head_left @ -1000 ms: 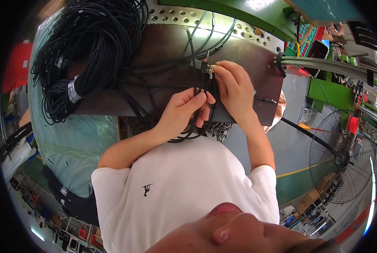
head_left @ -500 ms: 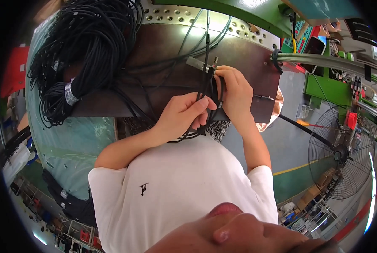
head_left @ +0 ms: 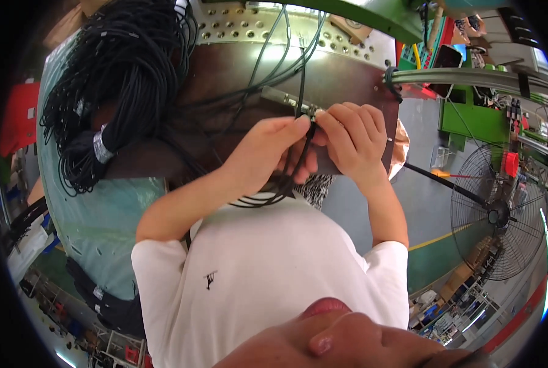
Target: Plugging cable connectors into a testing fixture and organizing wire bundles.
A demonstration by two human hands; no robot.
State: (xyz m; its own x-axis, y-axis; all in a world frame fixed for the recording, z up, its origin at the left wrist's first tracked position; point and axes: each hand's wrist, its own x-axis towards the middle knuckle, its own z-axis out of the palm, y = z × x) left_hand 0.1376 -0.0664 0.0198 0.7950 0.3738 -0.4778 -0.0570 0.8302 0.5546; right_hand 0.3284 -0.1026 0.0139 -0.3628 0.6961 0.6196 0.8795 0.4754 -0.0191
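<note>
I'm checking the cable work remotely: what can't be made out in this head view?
- What the left hand and right hand pinch: the fingers hide it.
- The small fitting on the black cables: too small.
- The cable bundle: its top is cut off by the frame edge.

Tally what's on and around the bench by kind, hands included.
Hands: 2, left hand and right hand, both pinching a thin black cable
Large black cable bundle: 1
Dark brown work board: 1
Perforated metal plate: 1
Standing fan: 1
Total: 7
</note>
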